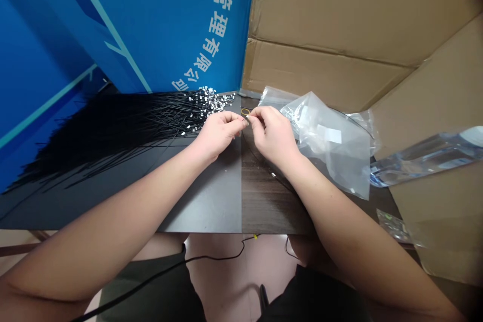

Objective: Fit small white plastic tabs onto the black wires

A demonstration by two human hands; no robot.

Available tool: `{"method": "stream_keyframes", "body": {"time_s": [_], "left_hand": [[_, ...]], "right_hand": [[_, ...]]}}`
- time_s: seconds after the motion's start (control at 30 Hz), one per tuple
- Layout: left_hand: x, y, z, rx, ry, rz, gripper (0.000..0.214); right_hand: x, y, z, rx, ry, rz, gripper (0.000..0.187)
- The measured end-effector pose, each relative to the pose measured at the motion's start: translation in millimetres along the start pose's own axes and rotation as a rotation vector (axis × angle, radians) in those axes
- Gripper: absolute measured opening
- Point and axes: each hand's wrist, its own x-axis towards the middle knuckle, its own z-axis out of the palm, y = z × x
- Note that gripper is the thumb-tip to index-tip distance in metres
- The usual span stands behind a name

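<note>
Blue banner (124, 20) with white Chinese lettering, 管理有限公司, behind black wires (113, 131)

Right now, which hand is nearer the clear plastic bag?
Right. The right hand sits beside the clear plastic bag; the left hand is farther off, on the right hand's other side.

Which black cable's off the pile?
The loose cable running up to the right hand. It trails across the wood-grain panel, apart from the bundle, whose cables lie fanned together with white tips at one end.
</note>
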Motion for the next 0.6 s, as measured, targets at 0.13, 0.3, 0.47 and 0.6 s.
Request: {"method": "stream_keyframes", "body": {"time_s": [0.13,0.3,0.47,0.6], "left_hand": [[-1.2,-3.5,-0.5,-0.074,-0.12,-0.081,0.025],[-10.2,11.7,-5.8,-0.215,-0.496,-0.234,0.03],[-22.0,55.3,-11.2,-0.338,-0.394,-0.223,0.023],[-32.2,52.8,-8.2,-0.331,-0.141,-0.233,0.018]], "right_hand": [[1.5,5.6,0.5,0.043,0.082,0.045,0.012],[8.3,10.5,-12.0,0.253,0.118,0.141,0.016],[21.6,10.8,-34.7,0.495,0.156,0.168,0.027],[26.6,20.3,-31.0,0.541,0.157,0.304,0.017]]}}
